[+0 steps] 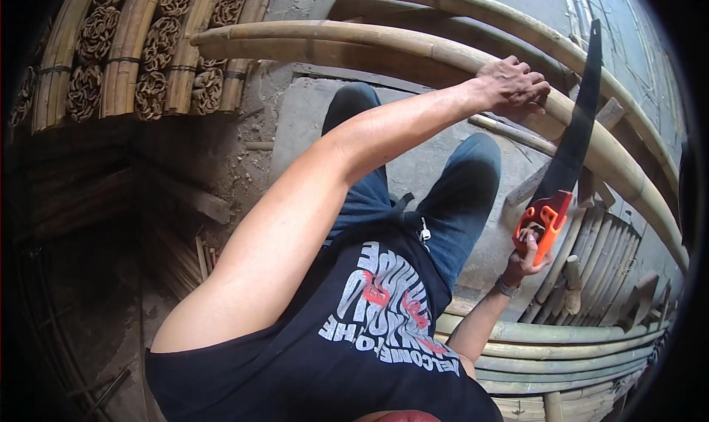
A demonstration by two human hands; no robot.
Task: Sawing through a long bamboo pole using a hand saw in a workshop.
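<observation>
A long pale bamboo pole runs across in front of me, curving down toward the right. My left hand grips it from above, its fingers bent over the round side. In my right hand is a handsaw with an orange and red handle and a long dark blade. The fingers are closed through the handle. The blade lies across the pole to the right of my left hand, its tip pointing away. Whether the teeth touch the bamboo I cannot tell.
Behind lies a second bamboo pole. Small wood blocks sit near the poles. Bundles of split bamboo are stacked at the far left. More bamboo poles lie at the lower right, with cut lengths beside them.
</observation>
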